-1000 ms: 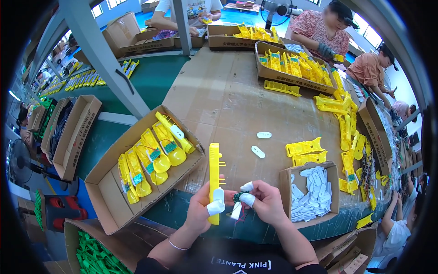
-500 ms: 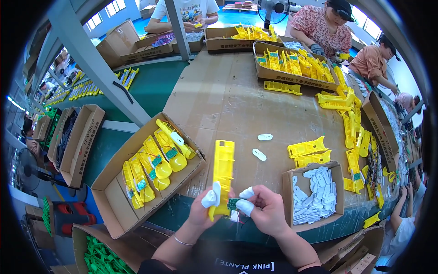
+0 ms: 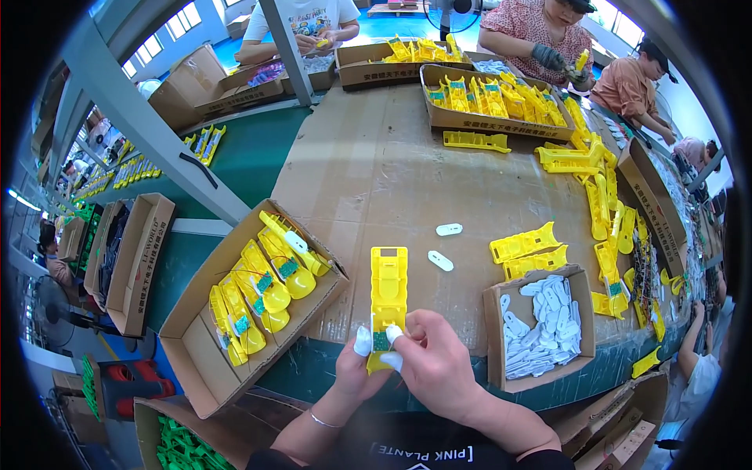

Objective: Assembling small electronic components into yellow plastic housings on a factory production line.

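My left hand is closed round the lower end of a long yellow plastic housing, its open, ribbed inside turned up. A small green circuit board sits at the lower part of the housing. My right hand is closed with its fingertips on that board, partly hiding it. White finger covers are on fingertips of both hands. Two white oval plastic pieces, a farther one and a nearer one, lie on the cardboard ahead.
At left, a cardboard box holds several yellow housings with wired boards. At right stands a box of white pieces, with two yellow housings behind it. Farther off is a filled tray. Co-workers sit across the table.
My right hand has brought the circuit board from beside the housing onto its inside. The housing has turned so its open side faces up.
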A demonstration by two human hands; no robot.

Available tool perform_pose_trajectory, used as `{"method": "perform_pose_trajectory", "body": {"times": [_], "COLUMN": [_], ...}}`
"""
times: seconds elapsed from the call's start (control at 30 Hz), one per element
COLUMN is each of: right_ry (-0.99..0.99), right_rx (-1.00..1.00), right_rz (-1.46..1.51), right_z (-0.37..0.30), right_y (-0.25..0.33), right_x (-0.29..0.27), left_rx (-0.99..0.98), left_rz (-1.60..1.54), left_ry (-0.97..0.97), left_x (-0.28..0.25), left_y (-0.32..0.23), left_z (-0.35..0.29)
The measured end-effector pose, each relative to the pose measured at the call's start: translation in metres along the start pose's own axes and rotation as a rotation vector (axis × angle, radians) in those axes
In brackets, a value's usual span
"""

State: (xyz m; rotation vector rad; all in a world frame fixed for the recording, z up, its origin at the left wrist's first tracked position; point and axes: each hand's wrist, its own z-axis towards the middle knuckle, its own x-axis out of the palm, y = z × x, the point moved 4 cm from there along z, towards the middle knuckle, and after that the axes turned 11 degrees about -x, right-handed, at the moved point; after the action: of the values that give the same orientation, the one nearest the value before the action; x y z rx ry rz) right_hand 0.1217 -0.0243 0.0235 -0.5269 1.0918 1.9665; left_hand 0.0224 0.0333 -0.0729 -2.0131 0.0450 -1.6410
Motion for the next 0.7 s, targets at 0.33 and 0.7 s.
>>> {"method": "perform_pose_trajectory", "body": {"times": [0.33, 0.7], "right_ry": [-0.002, 0.048], "right_rx": [-0.308, -0.363], "right_rz": [-0.216, -0.304], "right_z": [-0.011, -0.03], "right_y": [0.012, -0.002], "right_x": [0.001, 0.013], "left_rx": [0.056, 0.074], "left_rz": [0.075, 0.42], "left_ry": [-0.197, -0.291], "left_x": [0.012, 0.011], "left_y": [0.015, 0.005], "left_z": [-0.009, -0.009]}}
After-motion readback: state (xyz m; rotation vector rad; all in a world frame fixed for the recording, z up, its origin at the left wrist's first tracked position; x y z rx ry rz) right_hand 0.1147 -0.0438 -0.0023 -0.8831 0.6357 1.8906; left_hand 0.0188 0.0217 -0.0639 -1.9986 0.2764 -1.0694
